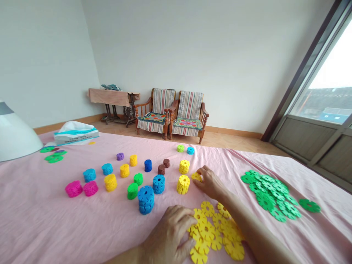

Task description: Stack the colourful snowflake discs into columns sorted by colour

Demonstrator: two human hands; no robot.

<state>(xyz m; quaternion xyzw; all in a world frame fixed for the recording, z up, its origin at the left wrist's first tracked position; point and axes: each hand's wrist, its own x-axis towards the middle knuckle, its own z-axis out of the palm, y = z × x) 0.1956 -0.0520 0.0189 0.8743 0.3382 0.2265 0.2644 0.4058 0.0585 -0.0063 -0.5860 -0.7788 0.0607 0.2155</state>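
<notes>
My right hand [211,182] reaches across the table, its fingers closed on a small yellow snowflake disc stack [197,177] resting on the cloth. Just left of it stand two taller yellow stacks, a near one [183,184] and a far one [184,167]. My left hand [173,233] is at the left edge of a loose pile of yellow snowflake discs [207,231]. Its thumb and fingers are bent but apart, with fingertips touching the pile. Part of that pile is hidden under my right forearm. Two blue stacks, a near one [146,200] and a far one [158,184], stand beyond my left hand.
A green disc pile [271,194] lies at right. Pink [74,189], light blue [89,175], orange-yellow [110,182], green [132,191] and brown [161,169] stacks stand at left and centre. A tissue pack [76,134] and white lamp-like object [18,135] are far left.
</notes>
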